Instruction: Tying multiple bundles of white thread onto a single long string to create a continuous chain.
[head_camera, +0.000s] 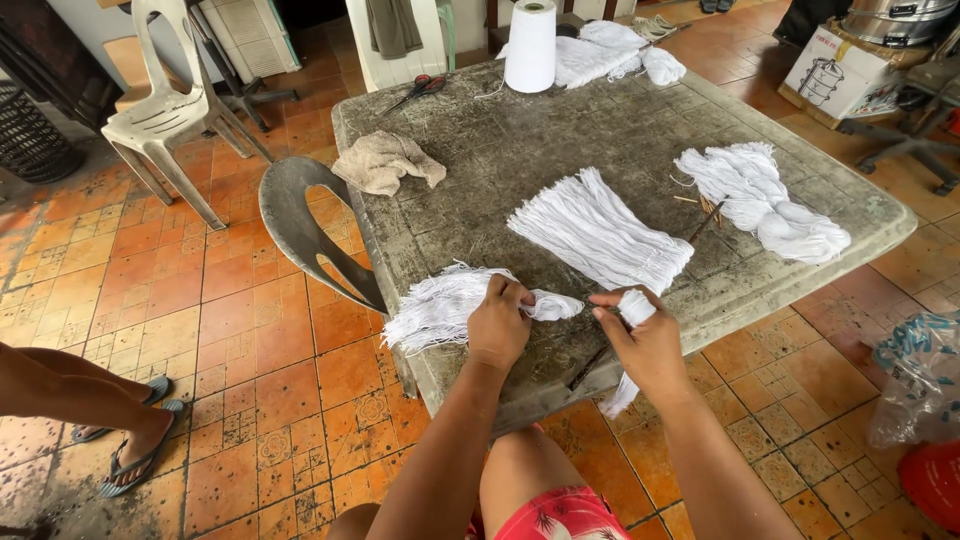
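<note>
The person is sitting at the near edge of a weathered grey bench (560, 140), working on a bundle of white cut threads (445, 305). The bundle is lying at the near-left corner, its long axis running roughly along the near edge — the loose fringed end is fanning out to the left and overhanging the bench edge, the gathered neck is pointing right.

The left hand (497, 325) is clamped on the neck of the bundle, fingers curled over it. The right hand (645, 345) is closed on a white strip of thread (632, 312), wrapped about the fingers, with its tail hanging down below the bench edge. The two hands are near each other but apart.

Judged from its look, the bundle is light, soft and limp; it would splay if held by the fringe, so the bound neck is the sound place to hold it.

Elsewhere on the bench: a second flat bundle (600, 230) at the middle, a looser heap (765, 200) toward the right edge, a white thread cone (530, 45) and scissors (420, 88) at the far edge, a beige cloth (385, 160) at the left.
</note>
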